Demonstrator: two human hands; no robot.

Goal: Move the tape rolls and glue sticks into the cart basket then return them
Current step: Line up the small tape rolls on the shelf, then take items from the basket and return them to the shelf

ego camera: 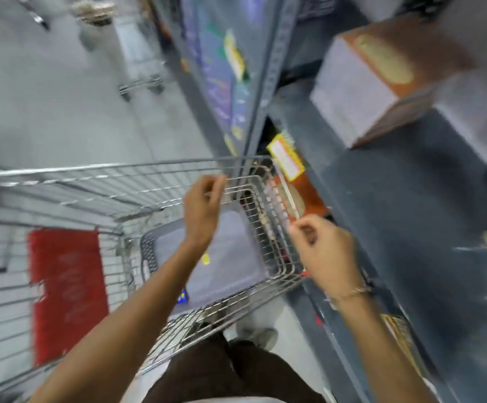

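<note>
**Two hands over the cart**

Both arms reach out from the bottom of the view. Left hand (203,206) is over the cart (149,170), fingers curled and pinched near the wire rim. I cannot tell if it holds anything. Right hand (325,251) is by the cart's right side, next to the shelf (396,199), fingers curled in, with nothing clear in it. It wears a thin bracelet (350,293). A grey tray (227,257) lies flat in the cart, long side pointing away from the person. Everything is blurry, so tape rolls and glue sticks cannot be made out. A red mat (66,292) lies further left.
</note>
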